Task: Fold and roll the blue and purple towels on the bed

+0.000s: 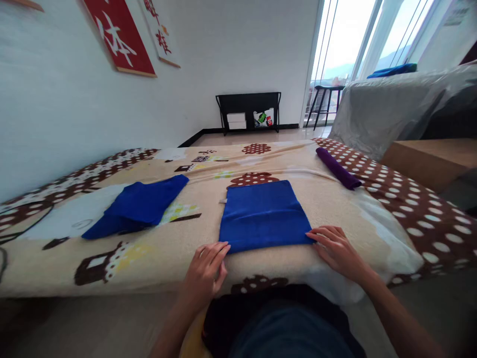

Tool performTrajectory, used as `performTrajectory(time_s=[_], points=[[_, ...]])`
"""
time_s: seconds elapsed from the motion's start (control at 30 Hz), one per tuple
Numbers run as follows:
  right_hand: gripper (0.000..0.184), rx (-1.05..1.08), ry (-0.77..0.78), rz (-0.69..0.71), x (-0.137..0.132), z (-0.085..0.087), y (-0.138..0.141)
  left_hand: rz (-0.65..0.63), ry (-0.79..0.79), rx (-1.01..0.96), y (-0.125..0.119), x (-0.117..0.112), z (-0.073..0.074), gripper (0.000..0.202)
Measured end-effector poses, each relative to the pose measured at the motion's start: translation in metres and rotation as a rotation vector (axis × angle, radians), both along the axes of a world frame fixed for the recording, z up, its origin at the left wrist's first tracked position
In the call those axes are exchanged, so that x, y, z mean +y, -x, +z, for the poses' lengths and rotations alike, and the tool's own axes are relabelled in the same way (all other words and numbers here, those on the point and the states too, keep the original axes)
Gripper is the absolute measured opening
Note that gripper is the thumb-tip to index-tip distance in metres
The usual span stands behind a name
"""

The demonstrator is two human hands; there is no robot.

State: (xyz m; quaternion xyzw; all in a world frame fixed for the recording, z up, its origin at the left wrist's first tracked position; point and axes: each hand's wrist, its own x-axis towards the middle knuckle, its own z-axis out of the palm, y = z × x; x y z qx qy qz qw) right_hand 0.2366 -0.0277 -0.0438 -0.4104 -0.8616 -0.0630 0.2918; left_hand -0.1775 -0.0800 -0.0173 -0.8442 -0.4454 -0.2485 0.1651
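A blue towel lies spread nearly flat on the bed in front of me, with a crease across it and a small pale label at its left edge. The towel's near left corner is pinched between the thumb and fingers of my left hand. At the near right corner, my right hand grips the edge with its fingertips. Off to the left lies a second blue towel, loosely folded over and uneven. A purple rolled towel rests at the right, near the bed's far side.
Under everything spreads a cream blanket with brown polka-dot borders. A black rack stands by the far wall and a stool by the window. At right are plastic-covered furniture and a cardboard box.
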Motion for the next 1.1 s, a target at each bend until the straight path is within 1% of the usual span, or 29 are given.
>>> performTrajectory(time_s=[0.07, 0.17, 0.23, 0.3, 0.4, 0.5, 0.63, 0.7, 0.73, 0.8, 0.87, 0.9, 0.93, 0.97, 1.03, 1.1], points=[[0.036, -0.010, 0.033, 0.040, 0.004, -0.003, -0.003, 0.021, 0.001, -0.013, -0.002, 0.006, -0.005, 0.041], [0.034, 0.015, 0.049, 0.027, 0.013, -0.005, -0.001, 0.048, 0.002, -0.066, -0.003, 0.020, -0.014, 0.035], [0.031, 0.039, 0.053, 0.013, 0.018, -0.005, 0.003, 0.061, 0.017, -0.109, -0.002, 0.029, -0.016, 0.031], [0.027, 0.061, 0.044, 0.005, 0.021, -0.003, 0.006, 0.064, 0.038, -0.147, 0.000, 0.033, -0.014, 0.029], [0.023, 0.081, 0.009, 0.007, 0.017, 0.004, 0.006, 0.044, 0.048, -0.177, 0.003, 0.032, -0.008, 0.027], [0.021, 0.098, -0.005, 0.033, 0.007, 0.010, 0.003, 0.026, 0.072, -0.187, 0.005, 0.023, -0.002, 0.027], [0.019, 0.106, 0.106, 0.047, -0.001, 0.014, 0.004, 0.055, 0.180, -0.232, 0.003, 0.017, 0.000, 0.024], [0.022, 0.112, 0.153, 0.012, 0.000, 0.013, 0.009, 0.112, 0.208, -0.230, -0.001, 0.021, 0.000, 0.023], [0.025, 0.110, 0.149, -0.019, 0.002, 0.013, 0.012, 0.154, 0.192, -0.214, -0.004, 0.023, 0.001, 0.023], [0.031, 0.097, 0.080, -0.105, 0.005, 0.013, 0.022, 0.244, 0.109, -0.165, -0.016, 0.028, 0.002, 0.027], [0.035, 0.086, -0.032, -0.194, 0.006, 0.014, 0.039, 0.283, 0.017, -0.112, -0.034, 0.030, 0.003, 0.036], [0.035, 0.090, -0.082, -0.209, 0.006, 0.015, 0.050, 0.266, -0.009, -0.088, -0.045, 0.031, 0.003, 0.040], [0.036, 0.094, -0.111, -0.189, 0.005, 0.015, 0.062, 0.224, -0.020, -0.065, -0.057, 0.031, 0.002, 0.043], [0.036, 0.098, -0.119, -0.137, 0.003, 0.015, 0.075, 0.163, -0.020, -0.045, -0.069, 0.032, 0.000, 0.045], [0.035, 0.093, -0.087, 0.008, -0.002, 0.014, 0.098, 0.023, -0.003, -0.014, -0.089, 0.033, -0.007, 0.046], [0.034, 0.077, -0.041, 0.097, -0.005, 0.011, 0.110, -0.071, 0.023, -0.004, -0.099, 0.034, -0.013, 0.043]])
